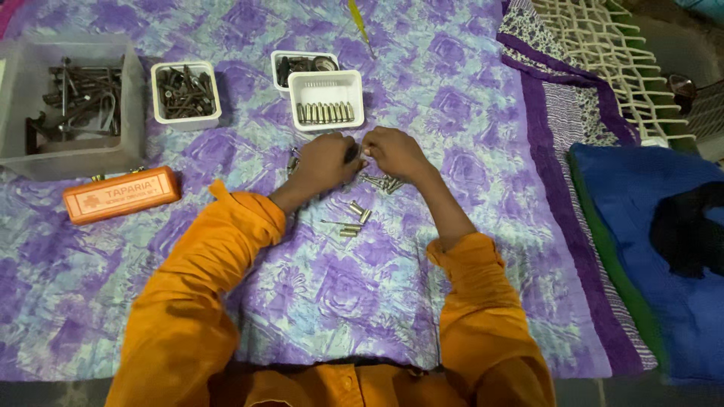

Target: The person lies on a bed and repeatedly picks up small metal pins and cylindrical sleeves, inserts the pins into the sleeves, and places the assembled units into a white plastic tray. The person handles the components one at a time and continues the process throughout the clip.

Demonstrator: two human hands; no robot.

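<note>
Head view: one row of sleeves (pixel 324 112) fills the tray (pixel 326 84); loose pile (pixel 381 182) remains. Left hand (pixel 323 162) and right hand (pixel 392 151) together pinch a small part.

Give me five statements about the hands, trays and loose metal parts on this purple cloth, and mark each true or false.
1. The left hand and right hand meet just below the white tray of silver bits. True.
2. The orange case lies right of the hands. False: it lies to their left.
3. Loose metal parts lie on the cloth near the wrists. True.
4. The large clear bin is empty. False: it holds dark tools.
5. Both sleeves are blue. False: orange.
</note>
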